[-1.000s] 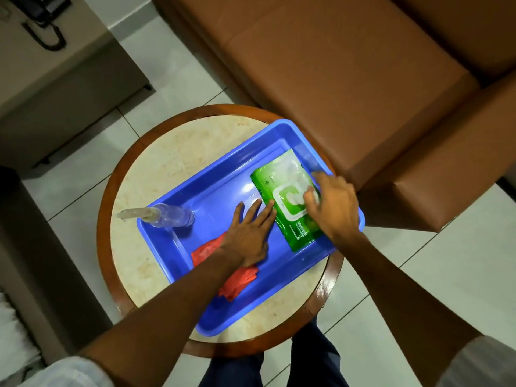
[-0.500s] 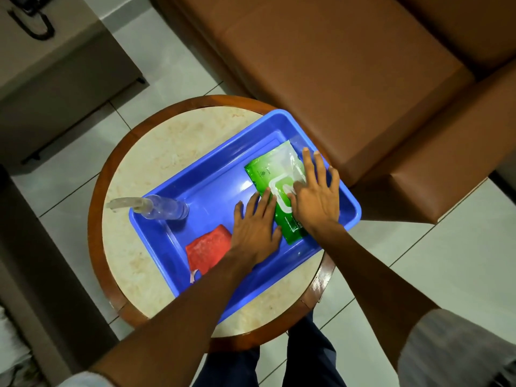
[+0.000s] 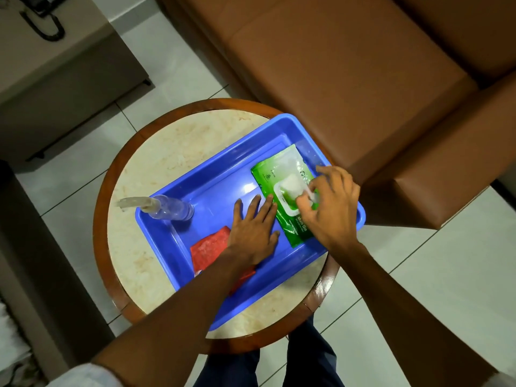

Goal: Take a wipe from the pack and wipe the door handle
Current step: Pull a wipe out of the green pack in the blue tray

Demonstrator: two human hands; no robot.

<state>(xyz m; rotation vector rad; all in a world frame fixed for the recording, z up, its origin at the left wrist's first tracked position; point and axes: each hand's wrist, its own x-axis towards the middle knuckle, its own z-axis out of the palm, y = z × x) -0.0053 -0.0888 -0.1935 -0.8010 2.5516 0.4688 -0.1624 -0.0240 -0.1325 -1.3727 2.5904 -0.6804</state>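
Pressing flat on the floor of the blue tray (image 3: 167, 241), the left hand (image 3: 252, 233) lies open w/ fingers spread, fingertips touching the near-left edge of the green wipe pack (image 3: 282, 191); its wrist covers part of a red cloth (image 3: 208, 248) lying in the tray's near-left part; tray sits on a round table (image 3: 173, 152) w/ pale stone top & wood rim, person's dark trouser legs just below the table edge. Right hand (image 3: 331, 205) is over the pack, thumb & forefinger pinched on the clear flap (image 3: 308, 195) at the pack's white-framed opening; white wipe (image 3: 290, 187) shows inside the opening, not out of the pack. Pack lies flat in the tray's right part; label reads "Multi-Use" near its near end, smaller print too small to read. Clear spray bottle (image 3: 170, 209) lies on its side at the tray's left end, nozzle hanging over the rim onto the table. Beyond the tray, a brown sofa (image 3: 335, 65); far left of it, a grey cabinet (image 3: 55, 79).
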